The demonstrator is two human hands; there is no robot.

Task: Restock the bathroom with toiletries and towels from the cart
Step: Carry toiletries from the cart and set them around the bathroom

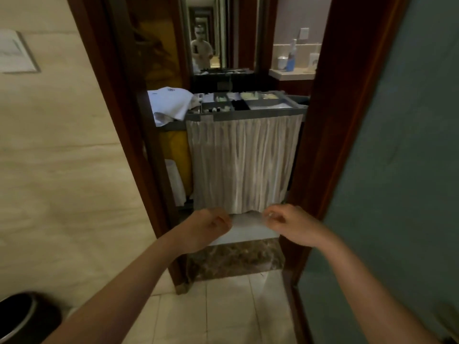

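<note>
Below the cart's (248,117) curtain (241,165), left hand (208,227) and right hand (289,224) each pinch a corner of a white cloth (246,229). A slack pinch could drop it on the floor (223,309).

The cart (248,117) stands in the doorway (347,120) at mid-frame, with a curtain (241,165) hanging down its front and a towel (171,105) on its top at the left. Behind it, a mirror (211,33) is at top centre and a counter (293,74) at upper right. A bin (22,316) sits at lower left.
</note>
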